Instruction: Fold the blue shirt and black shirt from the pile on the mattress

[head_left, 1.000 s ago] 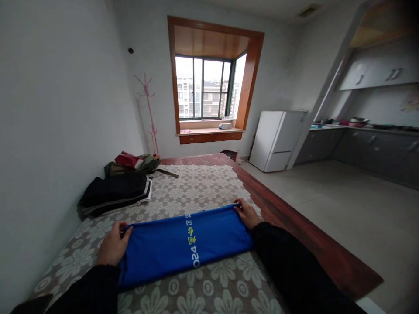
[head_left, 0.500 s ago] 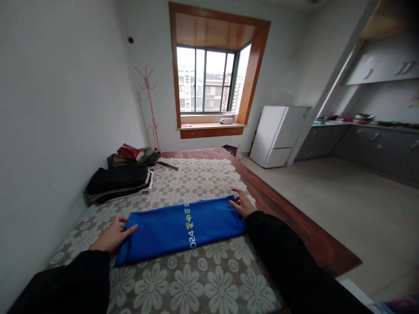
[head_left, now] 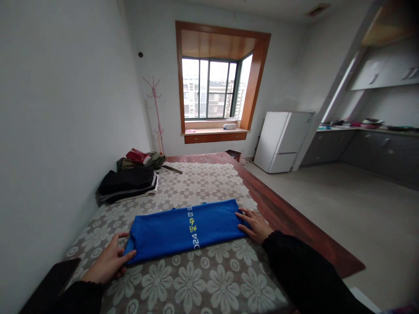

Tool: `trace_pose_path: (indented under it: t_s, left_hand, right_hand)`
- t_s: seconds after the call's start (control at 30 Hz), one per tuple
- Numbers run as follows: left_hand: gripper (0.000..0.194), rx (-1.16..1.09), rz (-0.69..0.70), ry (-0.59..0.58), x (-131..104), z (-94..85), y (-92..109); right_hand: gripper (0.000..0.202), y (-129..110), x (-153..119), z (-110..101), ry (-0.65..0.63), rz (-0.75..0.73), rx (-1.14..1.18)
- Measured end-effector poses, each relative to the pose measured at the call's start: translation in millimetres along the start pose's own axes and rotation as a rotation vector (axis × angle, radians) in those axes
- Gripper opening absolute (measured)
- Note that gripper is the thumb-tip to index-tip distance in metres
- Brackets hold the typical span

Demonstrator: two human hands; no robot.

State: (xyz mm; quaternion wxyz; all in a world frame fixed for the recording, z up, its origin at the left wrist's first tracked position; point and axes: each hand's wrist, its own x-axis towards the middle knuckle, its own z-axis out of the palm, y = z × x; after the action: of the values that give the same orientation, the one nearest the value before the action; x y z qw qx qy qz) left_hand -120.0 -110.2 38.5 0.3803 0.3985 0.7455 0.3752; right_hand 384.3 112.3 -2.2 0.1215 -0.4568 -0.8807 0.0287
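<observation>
A folded blue garment (head_left: 163,233) with white and yellow lettering lies flat on the flower-patterned tablecloth (head_left: 190,285). At its left end is my left hand (head_left: 106,259), thumb and index finger apart and touching the edge; the other fingers curl underneath, partly hidden. My right hand (head_left: 257,224) rests on the right end, its fingers spread over the cloth. Small bits of blue fabric stick out behind the garment's far edge.
Folded dark clothes (head_left: 129,183) lie by the left wall, with a red packet (head_left: 136,155) on an olive cloth item behind them. A bare wooden border (head_left: 294,218) runs along the right. Beyond stand a pink coat rack (head_left: 157,109) and a white fridge (head_left: 278,139).
My right hand has come down from the far right corner onto the right end, fingers now flat on it. My left hand has slid toward the near left corner. The view has tilted slightly up.
</observation>
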Motion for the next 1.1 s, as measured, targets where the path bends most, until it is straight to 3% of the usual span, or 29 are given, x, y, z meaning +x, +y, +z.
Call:
trace_pose_path:
  t_s: [0.13,0.27,0.4,0.5,0.67,0.77,0.93,1.1]
  left_hand:
    - [0.076,-0.070,0.017,0.029,3.2,-3.7,-0.1]
    - [0.078,-0.090,0.026,-0.003,10.2,-6.3,9.1]
    - [0.072,-0.100,0.013,0.006,-0.3,1.9,15.1]
    - [0.062,-0.204,0.001,-0.034,-16.7,7.5,15.3]
    - [0.055,-0.466,-0.065,-0.178,-35.7,-0.1,18.7]
    - [0.059,-0.623,-0.159,-0.202,-37.1,-4.2,24.5]
    - [0.053,-0.806,-0.199,-0.029,-21.3,3.4,30.6]
    - [0.047,-0.756,-0.168,0.103,-3.6,8.4,39.8]
  right_hand:
    - [0.048,-28.9,13.9,-12.9,0.071,-0.036,-0.055]
    - [0.051,-100.9,41.0,-20.2,0.091,-0.317,0.196]
    - [0.051,-175.5,66.4,-8.6,0.012,-0.500,0.281]
    - [0.045,-203.7,73.9,6.4,-0.025,-0.556,0.251]
    - [0.035,-201.6,70.2,27.2,0.022,-0.504,0.290]
    - [0.030,-194.8,66.6,34.4,0.054,-0.466,0.342]
    - [0.031,-193.2,65.6,37.2,0.060,-0.460,0.417]
    - [0.030,-191.6,67.2,37.2,0.063,-0.439,0.493]
